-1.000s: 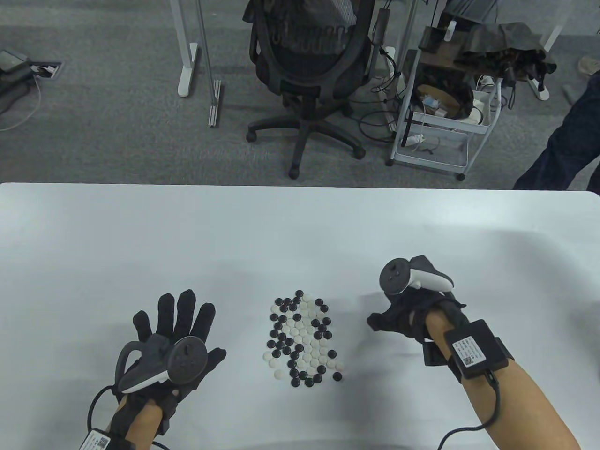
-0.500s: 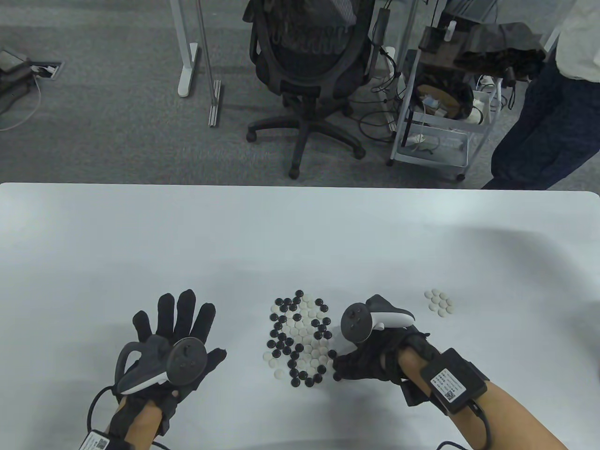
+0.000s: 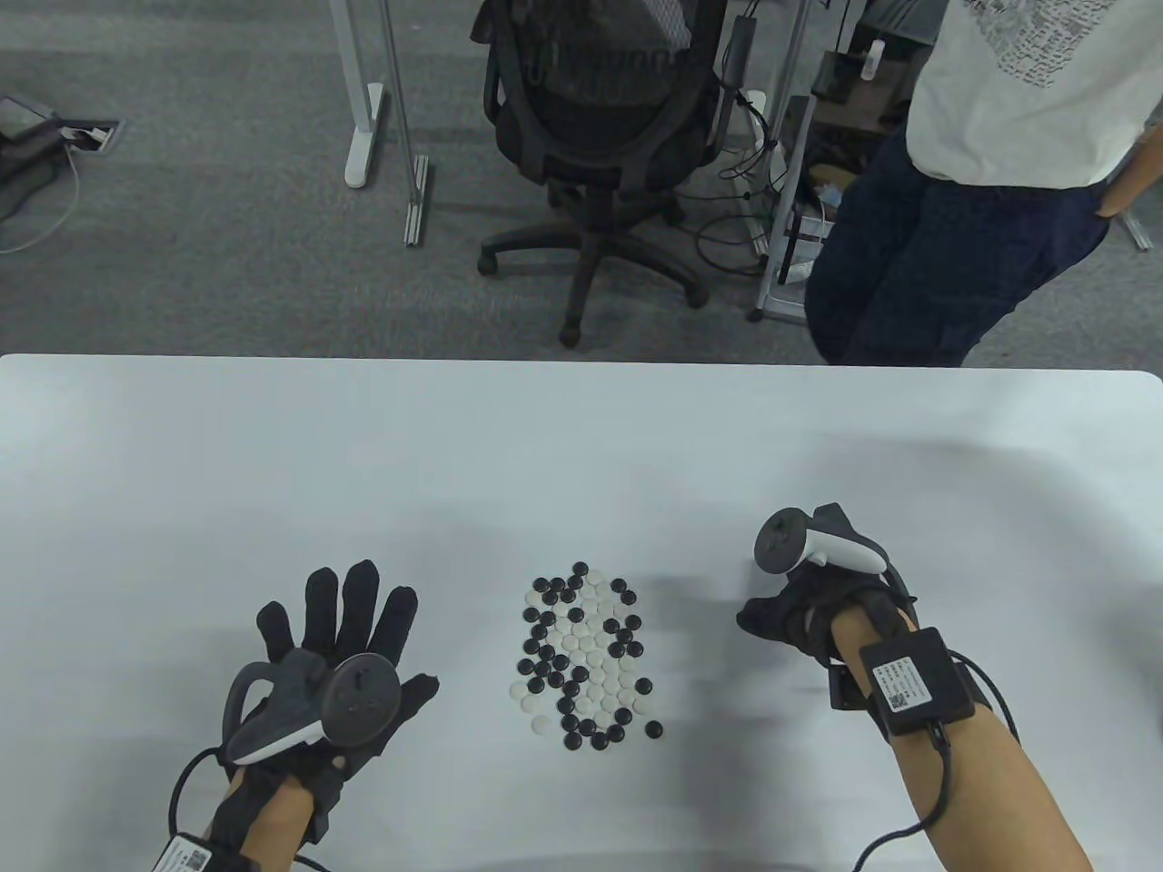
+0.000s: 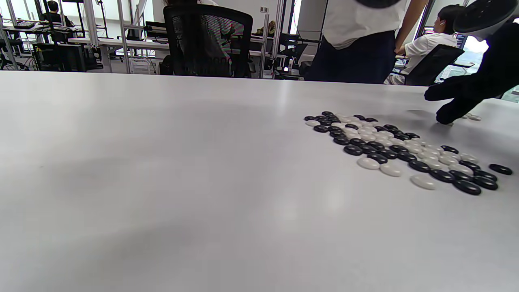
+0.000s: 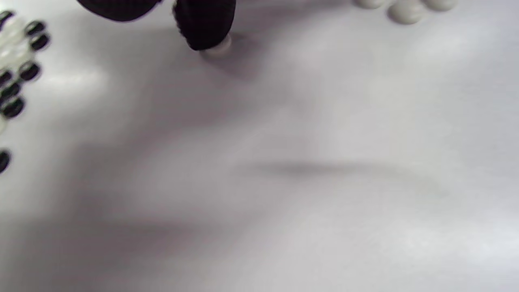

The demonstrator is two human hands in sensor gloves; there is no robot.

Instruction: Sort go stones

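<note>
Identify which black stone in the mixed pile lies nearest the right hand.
The lone black stone at the pile's lower right corner, apart from the rest; it sits closest to the right hand.

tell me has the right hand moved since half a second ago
Yes. The right hand has pulled away from the mixed stone cluster, going right and toward the table's far edge.

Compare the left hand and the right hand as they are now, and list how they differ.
The left hand has its fingers straight and spread, while the right hand has its fingers curled downward. The left hand touches no stones; in the right wrist view a right fingertip presses a white stone onto the table. The left hand sits left of the mixed stone pile, the right hand to its right. Both wear black gloves with a strapped tracker.
</note>
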